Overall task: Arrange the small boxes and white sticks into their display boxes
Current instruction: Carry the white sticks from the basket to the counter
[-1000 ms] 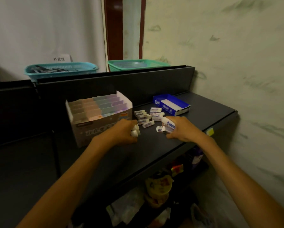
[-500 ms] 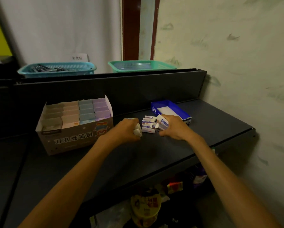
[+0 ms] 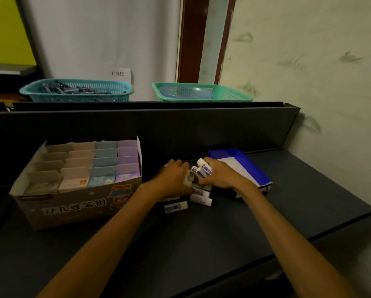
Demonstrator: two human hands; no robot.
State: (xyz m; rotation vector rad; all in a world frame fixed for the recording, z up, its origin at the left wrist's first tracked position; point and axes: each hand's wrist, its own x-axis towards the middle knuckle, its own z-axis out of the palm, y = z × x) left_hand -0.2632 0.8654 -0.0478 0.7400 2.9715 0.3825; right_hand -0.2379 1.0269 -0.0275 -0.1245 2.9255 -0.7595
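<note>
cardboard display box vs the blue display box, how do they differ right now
The cardboard display box is bigger, greyish with cartoon print, and packed with rows of pastel small boxes. The blue display box is smaller, shallow, and shows a bare white floor. Both sit open-topped on the dark shelf.

Single head view looks forward and down, close over the dark shelf (image 3: 223, 244)

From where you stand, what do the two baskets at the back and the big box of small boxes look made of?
The blue basket and green basket look like moulded plastic: glossy rims, mesh walls. The big box looks like matte printed cardboard, judging by its thin folded flaps.
</note>
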